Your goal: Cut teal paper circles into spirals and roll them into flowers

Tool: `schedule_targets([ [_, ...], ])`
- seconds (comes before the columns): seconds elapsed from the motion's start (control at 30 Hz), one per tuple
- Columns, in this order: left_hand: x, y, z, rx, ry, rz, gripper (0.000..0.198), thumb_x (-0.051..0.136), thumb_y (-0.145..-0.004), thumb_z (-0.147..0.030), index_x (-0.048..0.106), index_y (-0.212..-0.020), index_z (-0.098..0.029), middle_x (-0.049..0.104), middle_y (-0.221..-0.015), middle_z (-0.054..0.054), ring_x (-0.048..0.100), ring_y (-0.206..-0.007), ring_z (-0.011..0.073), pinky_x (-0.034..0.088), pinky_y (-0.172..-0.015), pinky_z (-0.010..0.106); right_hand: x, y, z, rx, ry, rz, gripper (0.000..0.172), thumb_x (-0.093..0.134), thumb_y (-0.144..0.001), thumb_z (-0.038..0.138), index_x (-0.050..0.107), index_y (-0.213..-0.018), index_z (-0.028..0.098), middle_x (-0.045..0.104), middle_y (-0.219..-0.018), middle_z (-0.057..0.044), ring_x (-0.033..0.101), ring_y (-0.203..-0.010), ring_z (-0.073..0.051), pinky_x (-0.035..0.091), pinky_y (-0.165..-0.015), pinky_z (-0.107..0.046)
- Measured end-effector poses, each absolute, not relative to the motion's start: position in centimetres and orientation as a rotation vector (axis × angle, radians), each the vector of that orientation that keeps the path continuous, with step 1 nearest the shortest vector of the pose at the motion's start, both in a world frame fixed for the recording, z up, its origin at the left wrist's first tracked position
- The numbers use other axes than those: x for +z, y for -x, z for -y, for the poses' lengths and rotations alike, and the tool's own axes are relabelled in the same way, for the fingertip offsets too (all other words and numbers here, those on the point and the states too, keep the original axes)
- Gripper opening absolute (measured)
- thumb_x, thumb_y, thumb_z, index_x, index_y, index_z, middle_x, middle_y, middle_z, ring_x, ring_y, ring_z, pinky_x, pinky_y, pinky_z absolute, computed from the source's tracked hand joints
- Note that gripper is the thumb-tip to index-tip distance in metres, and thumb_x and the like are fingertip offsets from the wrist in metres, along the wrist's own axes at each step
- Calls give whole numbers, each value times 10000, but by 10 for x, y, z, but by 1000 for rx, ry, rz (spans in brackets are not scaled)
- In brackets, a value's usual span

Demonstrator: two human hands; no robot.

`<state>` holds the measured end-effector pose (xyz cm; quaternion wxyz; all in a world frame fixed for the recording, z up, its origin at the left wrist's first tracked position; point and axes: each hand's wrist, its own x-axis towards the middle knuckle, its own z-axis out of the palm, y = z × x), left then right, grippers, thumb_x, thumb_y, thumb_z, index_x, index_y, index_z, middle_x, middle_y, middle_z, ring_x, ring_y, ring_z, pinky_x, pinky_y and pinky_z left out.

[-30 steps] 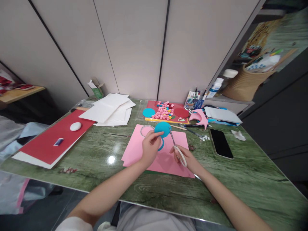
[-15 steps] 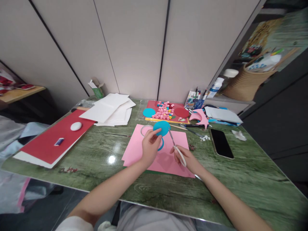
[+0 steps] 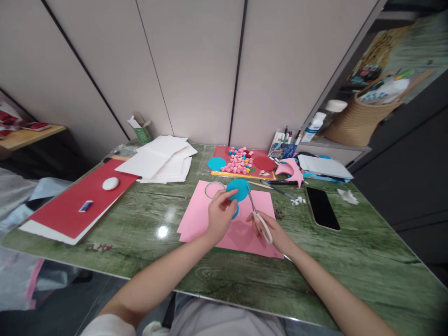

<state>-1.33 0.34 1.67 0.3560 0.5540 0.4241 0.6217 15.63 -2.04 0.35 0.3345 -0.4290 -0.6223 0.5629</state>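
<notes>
Now | blue paper disc (image 3: 238, 190) held just above pink sheet (image 3: 196, 219) | left hand (image 3: 219, 217) fingers pinching its lower edge | right hand (image 3: 271, 231) fingers closed in handles of scissors (image 3: 257, 214), blades at disc's right edge | counter (image 3: 350, 252) beneath; black phone (image 3: 322, 207) to the right

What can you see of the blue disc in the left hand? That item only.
The disc is a flat round of plain turquoise paper or thin foam. It is held above the pink sheet, tilted toward the camera. The left hand pinches its lower left edge; the scissors in the right hand meet its right edge. A narrow blue strip curls below it, perhaps an offcut; whether attached is unclear.
</notes>
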Motion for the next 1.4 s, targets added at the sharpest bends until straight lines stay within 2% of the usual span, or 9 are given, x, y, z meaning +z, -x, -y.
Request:
schedule_targets([
  [0.5,18,15,-4,1618,-1445,-1112,252,523,-767,-199,633,-993,-198,529,-877,48,502,-794,135,407,-696,251,3,-156,21,1498,1117,1597,341,411,-849,470,534,-923,161,447,-562,40,416,-489,-94,343,-489,-226],
  [0.83,18,16,-4,1624,-1401,-1106,261,511,-777,-212,626,-1012,-208,539,-931,59,517,-883,161,426,-762,276,0,-156,20,1508,1117,1599,357,427,-831,493,528,-920,163,444,-560,41,410,-484,-95,331,-483,-226],
  [1.0,18,15,-4,1650,-1389,-1125,254,547,-763,-240,622,-1003,-201,533,-929,55,512,-828,143,424,-720,260,-2,-156,19,1512,1108,1608,335,426,-840,472,529,-919,163,448,-564,41,412,-485,-92,332,-485,-224],
  [1.4,16,15,-4,1634,-1441,-1099,270,534,-743,-166,628,-995,-192,520,-868,40,497,-777,128,405,-681,244,2,-157,20,1493,1114,1609,317,421,-849,453,527,-924,165,436,-565,42,416,-501,-98,346,-500,-228],
])
